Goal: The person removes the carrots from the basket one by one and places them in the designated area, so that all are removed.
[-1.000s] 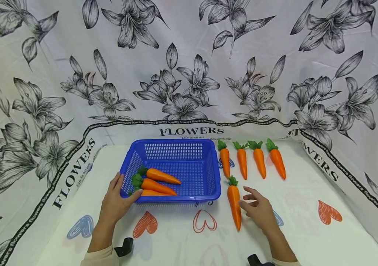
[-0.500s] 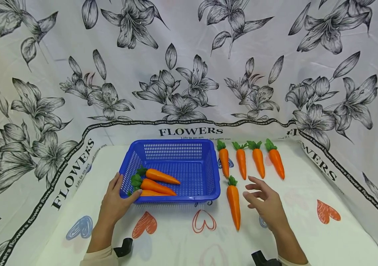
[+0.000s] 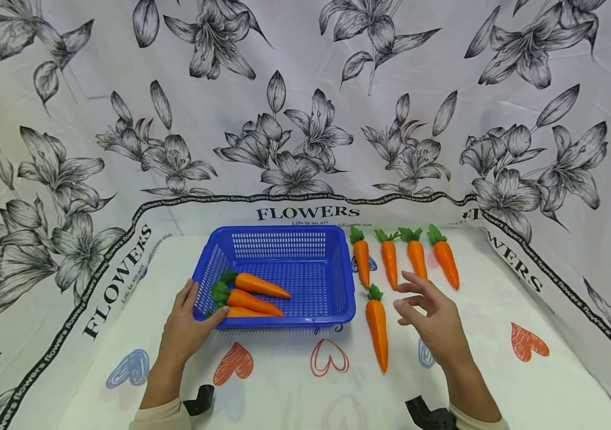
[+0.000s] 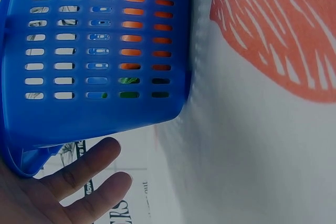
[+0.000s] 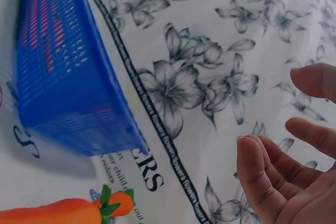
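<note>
The nearest carrot (image 3: 377, 334) lies outside the blue perforated basket (image 3: 294, 322), apparently set within reach. Right hand (image 3: 434, 318): fingers loosely curved, thumb parted, holding nothing. Left hand (image 3: 189, 327) grips the basket's near-left corner, presumably steadying it.

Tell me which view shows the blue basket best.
The head view: it shows the basket almost whole, with three carrots visible inside. The left wrist view shows only part of its outside, close up; the right wrist view shows its outside at a slant, cut off at the top.
</note>
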The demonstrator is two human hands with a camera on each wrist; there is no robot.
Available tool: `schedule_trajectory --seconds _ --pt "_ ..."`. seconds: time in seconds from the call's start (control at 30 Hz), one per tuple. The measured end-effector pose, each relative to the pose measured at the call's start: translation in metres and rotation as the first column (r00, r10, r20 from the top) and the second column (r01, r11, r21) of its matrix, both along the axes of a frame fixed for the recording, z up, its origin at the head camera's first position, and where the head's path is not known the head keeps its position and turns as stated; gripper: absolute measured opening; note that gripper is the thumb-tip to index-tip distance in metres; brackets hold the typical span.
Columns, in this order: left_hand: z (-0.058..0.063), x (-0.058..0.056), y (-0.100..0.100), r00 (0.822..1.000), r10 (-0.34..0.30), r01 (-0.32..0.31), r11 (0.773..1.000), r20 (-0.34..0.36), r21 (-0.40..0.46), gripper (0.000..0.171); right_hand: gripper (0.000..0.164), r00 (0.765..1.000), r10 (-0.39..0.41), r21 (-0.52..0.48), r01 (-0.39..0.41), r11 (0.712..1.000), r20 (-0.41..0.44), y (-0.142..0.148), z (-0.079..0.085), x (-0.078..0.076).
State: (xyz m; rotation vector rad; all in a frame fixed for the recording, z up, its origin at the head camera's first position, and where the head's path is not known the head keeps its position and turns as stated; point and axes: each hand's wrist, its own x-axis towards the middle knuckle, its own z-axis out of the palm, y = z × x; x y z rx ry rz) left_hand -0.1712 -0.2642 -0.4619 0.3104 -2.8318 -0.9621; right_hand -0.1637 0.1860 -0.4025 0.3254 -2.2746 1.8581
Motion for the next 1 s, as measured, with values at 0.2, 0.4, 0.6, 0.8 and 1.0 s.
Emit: schedule_trajectory --seconds 0.2,0.4,0.6,0.8,1.0 --pt "0.0 -0.001 -0.001 1.0 -0.002 0.002 1.0 0.0 0.002 0.106 0.051 0.997 0.037 -0.031 -0.039 0.999 -0.066 -0.006 0.012 0.002" --pt "0.0 -0.002 -0.002 1.0 -0.003 0.003 1.0 -0.007 0.001 0.107 0.052 0.992 0.064 -0.065 -0.071 0.995 -0.112 -0.014 0.025 0.003" --pt "0.0 -0.001 -0.002 1.0 -0.002 0.002 1.0 -0.007 0.007 0.106 0.054 0.983 0.092 -0.092 -0.108 0.99 -0.158 -0.019 0.034 0.006" --pt "0.0 -0.001 -0.002 1.0 -0.005 0.005 1.0 -0.019 0.0 0.106 0.054 0.972 0.12 -0.099 -0.142 0.985 -0.201 -0.024 0.042 0.006" --pt "-0.001 -0.002 -0.002 1.0 -0.007 0.007 1.0 -0.002 0.007 0.106 0.052 0.954 0.18 -0.102 -0.209 0.973 -0.239 -0.031 0.05 0.004"
